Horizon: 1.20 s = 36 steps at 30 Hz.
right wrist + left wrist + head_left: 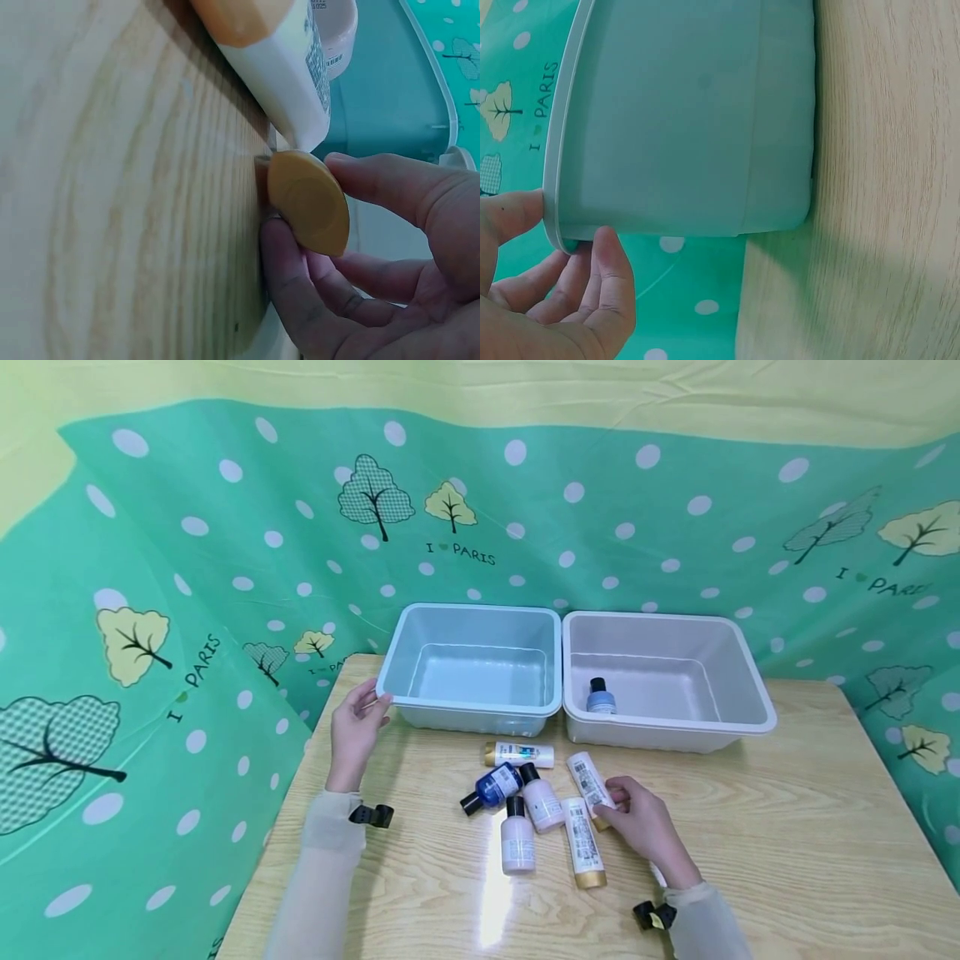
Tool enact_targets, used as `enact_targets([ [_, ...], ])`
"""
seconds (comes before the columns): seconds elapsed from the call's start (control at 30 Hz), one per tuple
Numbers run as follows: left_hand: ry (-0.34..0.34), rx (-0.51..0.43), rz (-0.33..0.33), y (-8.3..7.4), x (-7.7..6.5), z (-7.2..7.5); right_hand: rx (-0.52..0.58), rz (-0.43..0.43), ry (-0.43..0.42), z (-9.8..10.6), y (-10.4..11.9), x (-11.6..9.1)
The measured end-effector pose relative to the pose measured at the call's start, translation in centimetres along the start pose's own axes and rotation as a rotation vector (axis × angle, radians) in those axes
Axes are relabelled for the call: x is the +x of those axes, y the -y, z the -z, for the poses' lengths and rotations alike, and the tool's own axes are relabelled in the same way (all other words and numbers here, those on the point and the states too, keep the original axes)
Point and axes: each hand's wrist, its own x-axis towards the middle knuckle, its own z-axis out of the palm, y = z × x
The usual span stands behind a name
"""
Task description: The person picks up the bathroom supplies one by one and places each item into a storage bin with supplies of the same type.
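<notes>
At the front left corner of the light blue plastic bin (468, 703), my left hand (356, 732) holds the rim between thumb and curled fingers. My right hand (647, 827) pinches a white squeeze tube (587, 779) near its gold cap (307, 201); the tube lies on the table. Beside it lies a second white tube (582, 835), printed side up. Left of these are two pale pink bottles with black caps (517, 846) and a dark blue bottle (498, 785). A third white tube (532, 755) lies crosswise close to the blue bin.
A pale grey bin (675, 723) stands right against the blue one, with a light blue black-capped bottle (601, 700) inside. Part of another white item (657, 874) shows beneath my right wrist. Behind the wooden table (817, 827) hangs a green dotted cloth (525, 502).
</notes>
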Motion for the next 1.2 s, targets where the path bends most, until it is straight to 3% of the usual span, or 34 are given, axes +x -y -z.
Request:
enact_targets([
  [0.17,-0.002,0.002,0.008,0.0,0.0,0.0,0.081,-0.026,-0.009,0.1,-0.5,0.0],
  [0.5,-0.002,-0.003,0.017,-0.1,0.1,-0.1,0.345,-0.14,-0.004,0.5,-1.0,-0.1],
  [0.83,-0.005,-0.007,0.022,-0.2,0.2,0.1,0.547,-0.167,0.028,1.0,-0.4,-0.4],
  [1.0,-0.002,-0.018,0.022,-0.2,0.2,0.1,0.66,-0.149,0.067,1.8,1.0,-0.9],
  [1.2,-0.003,-0.016,0.02,-0.2,0.3,0.1,0.691,-0.058,0.102,3.0,2.7,-1.3],
])
